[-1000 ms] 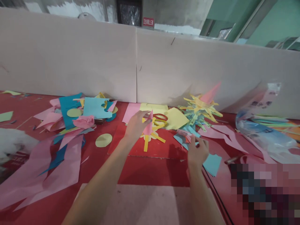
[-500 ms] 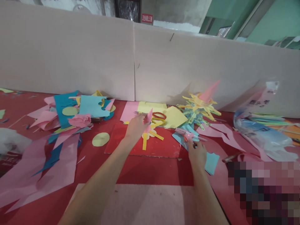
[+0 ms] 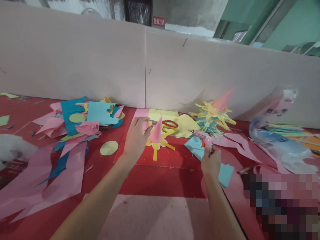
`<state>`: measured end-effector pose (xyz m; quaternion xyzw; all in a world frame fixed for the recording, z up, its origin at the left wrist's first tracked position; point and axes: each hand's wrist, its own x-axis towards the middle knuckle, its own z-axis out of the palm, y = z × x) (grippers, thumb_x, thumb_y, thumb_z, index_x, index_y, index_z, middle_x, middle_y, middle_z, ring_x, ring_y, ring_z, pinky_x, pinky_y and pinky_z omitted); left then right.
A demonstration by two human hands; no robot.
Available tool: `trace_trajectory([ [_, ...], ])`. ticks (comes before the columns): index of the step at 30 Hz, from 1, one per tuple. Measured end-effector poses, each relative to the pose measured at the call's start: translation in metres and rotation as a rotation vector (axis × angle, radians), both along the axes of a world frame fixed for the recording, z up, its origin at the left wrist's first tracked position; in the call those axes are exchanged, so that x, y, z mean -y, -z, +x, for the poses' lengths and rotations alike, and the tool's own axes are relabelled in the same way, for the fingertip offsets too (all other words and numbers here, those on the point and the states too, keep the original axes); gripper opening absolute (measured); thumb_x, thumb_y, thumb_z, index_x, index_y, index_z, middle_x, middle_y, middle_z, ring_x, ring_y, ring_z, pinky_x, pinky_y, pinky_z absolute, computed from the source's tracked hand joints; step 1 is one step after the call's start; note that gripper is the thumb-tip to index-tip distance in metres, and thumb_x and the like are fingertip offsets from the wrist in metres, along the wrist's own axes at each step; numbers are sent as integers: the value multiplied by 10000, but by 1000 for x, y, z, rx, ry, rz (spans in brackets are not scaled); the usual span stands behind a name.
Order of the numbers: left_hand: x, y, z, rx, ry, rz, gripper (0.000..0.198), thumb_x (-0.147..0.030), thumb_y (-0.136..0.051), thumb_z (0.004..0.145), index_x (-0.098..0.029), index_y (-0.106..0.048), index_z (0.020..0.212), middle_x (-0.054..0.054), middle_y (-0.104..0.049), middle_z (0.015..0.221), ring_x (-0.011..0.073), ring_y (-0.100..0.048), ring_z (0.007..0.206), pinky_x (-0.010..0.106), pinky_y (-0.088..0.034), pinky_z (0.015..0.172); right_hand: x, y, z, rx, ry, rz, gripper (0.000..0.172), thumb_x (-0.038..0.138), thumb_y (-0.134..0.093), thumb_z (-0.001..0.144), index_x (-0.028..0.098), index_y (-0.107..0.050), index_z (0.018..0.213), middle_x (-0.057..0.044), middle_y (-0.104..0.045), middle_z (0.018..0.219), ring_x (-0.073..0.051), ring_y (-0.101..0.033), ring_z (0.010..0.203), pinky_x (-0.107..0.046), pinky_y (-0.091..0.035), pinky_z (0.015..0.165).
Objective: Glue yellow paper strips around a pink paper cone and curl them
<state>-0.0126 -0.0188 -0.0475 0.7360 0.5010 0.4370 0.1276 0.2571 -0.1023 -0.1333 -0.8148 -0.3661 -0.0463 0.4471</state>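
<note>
A pink paper cone stands upright on a pale yellow scalloped base with yellow paper strips spreading out from it. Just left of the cone is my left hand, thumb and fingers apart, holding nothing that I can see. My right hand grips a pink glue gun by its handle, its nozzle pointing left toward the cone. Under the cone lies a red board. Scissors with red handles rest behind it, partly hidden by the strips.
Behind the glue gun stand yellow and green strip pieces topped by another pink cone. Cut paper is heaped at left, near a pale yellow disc. A plastic bag lies at right. A white panel borders the back.
My left hand has let go of the cone and moved slightly left. My right hand has lifted the glue gun, turning its nozzle to the left.
</note>
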Motion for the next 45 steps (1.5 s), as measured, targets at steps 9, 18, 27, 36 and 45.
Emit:
trace_trajectory([
  [9, 13, 64, -14, -130, 83, -187, 167, -219, -416, 875, -196, -577, 837, 39, -599, 863, 172, -581, 813, 302, -448, 747, -6, -12, -51, -275, -275, 32, 472, 616, -326, 833, 194, -481, 974, -36, -568, 775, -165, -499, 642, -275, -380, 613],
  [18, 9, 95, -5, -213, 29, -113, 160, -214, -420, 879, -188, -573, 843, 38, -595, 817, 182, -551, 796, 312, -426, 730, -23, -1, -63, -156, -267, -131, 526, 653, -565, 654, 203, -547, 925, 22, -512, 659, -157, -479, 593, -254, -373, 568],
  [27, 10, 97, -5, -193, 71, -85, 140, -179, -460, 858, -203, -583, 921, 58, -589, 1045, 199, -536, 981, 383, -429, 881, -26, 17, -67, -53, -247, -210, 585, 602, -588, 645, 213, -535, 1079, -24, -594, 794, -188, -552, 660, -270, -398, 573],
  [36, 10, 106, -7, -164, 68, -173, 238, -162, -442, 847, -229, -557, 1044, 61, -540, 1162, 206, -565, 1027, 367, -467, 907, -26, 21, -67, 37, -257, -50, 603, 570, -580, 673, 163, -525, 1114, -70, -594, 869, -204, -533, 763, -323, -428, 719],
  [45, 10, 103, -7, -125, 94, -181, 272, -106, -458, 816, -222, -564, 1039, 58, -547, 1153, 201, -561, 1026, 361, -463, 908, -29, 24, -64, 11, -304, -95, 537, 471, -564, 677, 153, -517, 1107, -89, -597, 945, -215, -541, 832, -344, -424, 766],
])
